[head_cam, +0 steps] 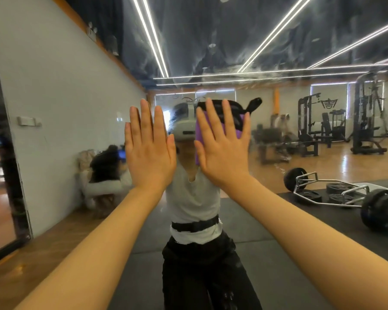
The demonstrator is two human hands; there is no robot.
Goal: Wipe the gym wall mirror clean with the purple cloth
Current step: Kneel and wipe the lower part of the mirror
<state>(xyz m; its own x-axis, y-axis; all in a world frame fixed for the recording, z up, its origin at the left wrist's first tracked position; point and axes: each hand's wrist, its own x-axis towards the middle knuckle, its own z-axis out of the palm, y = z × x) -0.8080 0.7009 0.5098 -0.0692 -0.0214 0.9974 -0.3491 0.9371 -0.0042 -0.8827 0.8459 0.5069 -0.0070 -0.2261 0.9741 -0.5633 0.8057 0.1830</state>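
Two bare forearms reach up to the mirror; the right hand, fingers straight and spread, presses the purple cloth flat on the glass; the left hand, fingers straight and close together, rests just beside it; under so light a hold the cloth could slip and smear the streaks.

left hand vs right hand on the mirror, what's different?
The right hand presses the purple cloth against the mirror; the left hand has nothing under it that shows. The right hand's fingers are spread wider than the left's. Both are raised, flat, fingers straight and pointing up.
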